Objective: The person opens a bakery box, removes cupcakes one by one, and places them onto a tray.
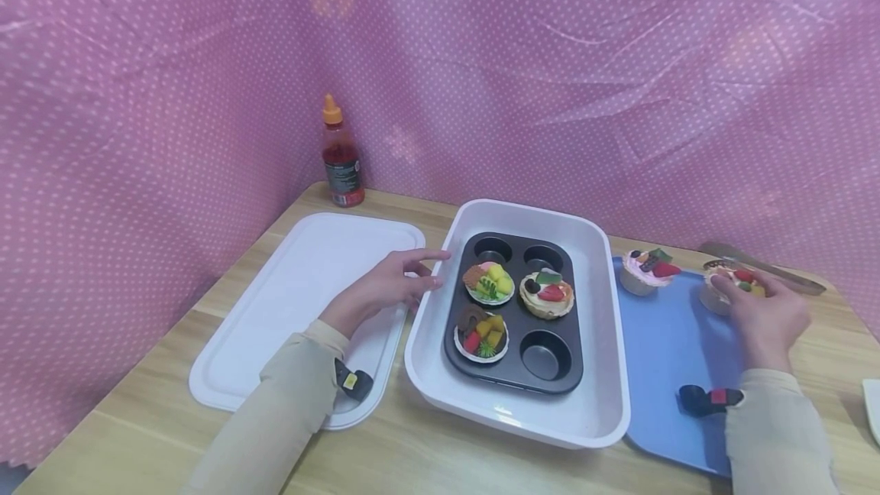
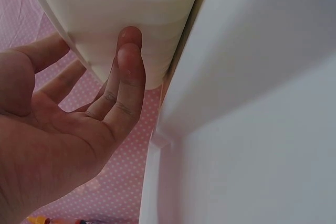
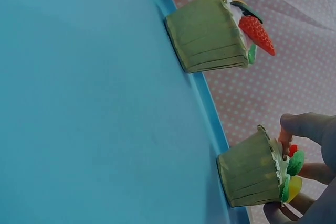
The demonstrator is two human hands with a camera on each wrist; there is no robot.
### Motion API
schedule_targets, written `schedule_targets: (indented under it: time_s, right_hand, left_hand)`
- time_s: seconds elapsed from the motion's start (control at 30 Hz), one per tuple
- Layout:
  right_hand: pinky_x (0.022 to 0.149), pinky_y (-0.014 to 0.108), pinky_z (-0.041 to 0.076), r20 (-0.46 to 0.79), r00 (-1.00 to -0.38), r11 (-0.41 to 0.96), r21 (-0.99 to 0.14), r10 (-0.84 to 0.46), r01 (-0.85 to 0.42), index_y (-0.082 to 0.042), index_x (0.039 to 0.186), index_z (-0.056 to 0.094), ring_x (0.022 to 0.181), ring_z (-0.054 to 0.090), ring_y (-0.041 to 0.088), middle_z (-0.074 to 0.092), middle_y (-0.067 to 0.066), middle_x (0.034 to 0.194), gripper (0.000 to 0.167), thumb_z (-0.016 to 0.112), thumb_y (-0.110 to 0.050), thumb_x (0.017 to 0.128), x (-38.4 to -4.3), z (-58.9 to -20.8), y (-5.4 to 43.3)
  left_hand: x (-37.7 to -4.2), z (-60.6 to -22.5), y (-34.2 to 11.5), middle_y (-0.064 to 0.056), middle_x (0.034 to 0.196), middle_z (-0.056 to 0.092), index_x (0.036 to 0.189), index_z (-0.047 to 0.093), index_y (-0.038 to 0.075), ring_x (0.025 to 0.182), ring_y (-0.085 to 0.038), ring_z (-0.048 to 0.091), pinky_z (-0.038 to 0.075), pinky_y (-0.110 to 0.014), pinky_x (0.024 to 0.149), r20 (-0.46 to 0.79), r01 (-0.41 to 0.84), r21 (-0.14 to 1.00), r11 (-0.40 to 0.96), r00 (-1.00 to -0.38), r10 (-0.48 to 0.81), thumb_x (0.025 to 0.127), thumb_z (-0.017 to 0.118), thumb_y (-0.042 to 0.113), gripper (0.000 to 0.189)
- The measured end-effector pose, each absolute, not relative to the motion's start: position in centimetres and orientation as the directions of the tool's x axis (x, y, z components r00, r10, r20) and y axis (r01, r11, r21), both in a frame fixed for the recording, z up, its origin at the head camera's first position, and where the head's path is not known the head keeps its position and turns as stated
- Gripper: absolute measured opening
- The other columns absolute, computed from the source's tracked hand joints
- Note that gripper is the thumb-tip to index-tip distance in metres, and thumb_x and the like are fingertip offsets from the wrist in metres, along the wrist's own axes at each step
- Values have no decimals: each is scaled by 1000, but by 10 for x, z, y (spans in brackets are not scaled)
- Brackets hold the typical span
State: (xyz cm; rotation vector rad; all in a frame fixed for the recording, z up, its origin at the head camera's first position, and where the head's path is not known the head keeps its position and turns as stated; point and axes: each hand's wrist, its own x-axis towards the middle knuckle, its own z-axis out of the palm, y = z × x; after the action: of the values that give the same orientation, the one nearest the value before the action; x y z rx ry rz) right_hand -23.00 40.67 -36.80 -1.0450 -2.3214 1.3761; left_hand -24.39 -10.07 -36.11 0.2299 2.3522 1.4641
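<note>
My left hand (image 1: 393, 285) is at the left side of a white plastic tub (image 1: 481, 403). In the left wrist view, its fingers (image 2: 131, 64) rest along the tub's outer wall, loosely bent, some at the rim. Inside the tub lies a dark muffin tin (image 1: 512, 312) with fruit-topped cupcakes in three cups: one yellow and green (image 1: 491, 283), one with a strawberry (image 1: 546, 294), one with a brown ring (image 1: 481, 334). My right hand (image 1: 770, 319) grips another fruit-topped cupcake (image 3: 252, 174) by its upper edge, over the blue tray's far end. Beside it stands a strawberry-topped cupcake (image 3: 210, 35).
The blue tray (image 1: 667, 373) lies right of the tub, with metal tongs (image 1: 791, 275) behind it. Left of the tub is a white tray (image 1: 302, 304), and a red sauce bottle (image 1: 342, 163) stands at the back. A pink dotted cloth (image 1: 516, 82) hangs behind the table.
</note>
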Motion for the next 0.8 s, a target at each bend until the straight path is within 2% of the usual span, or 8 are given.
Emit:
schedule_targets:
  time_s: [0.37,0.5,0.7,0.8]
  right_hand:
    - [126,43,22,-137,-720,292,-851,681,437,-17,154,35,155,22,24,29,6,165,79,71,-47,90,-228,-368,407]
    - [126,43,23,-112,-721,315,-846,684,430,-17,155,34,154,24,26,29,7,164,80,70,-47,90,-227,-367,407]
    - [127,38,18,-95,-708,308,-854,700,419,-19,155,32,155,19,22,25,6,165,86,74,-48,86,-223,-362,408]
    - [127,34,18,-62,-687,289,-877,724,384,-16,153,39,153,23,17,30,6,163,86,79,-45,83,-221,-356,407]
  left_hand:
    - [-244,-361,-100,-14,124,61,144,56,31,98,-24,65,60,-32,75,-224,-60,889,455,-922,316,97,69,25,49]
    - [-244,-361,-101,-15,123,61,144,56,30,96,-23,65,60,-32,74,-219,-55,891,450,-921,322,96,69,25,50]
    - [-245,-362,-101,-15,123,61,144,56,29,95,-22,65,60,-32,73,-217,-51,891,451,-921,324,96,69,25,50]
    - [-244,-361,-101,-14,123,61,143,57,32,97,-24,64,60,-32,75,-229,-63,882,467,-924,308,96,70,26,50]
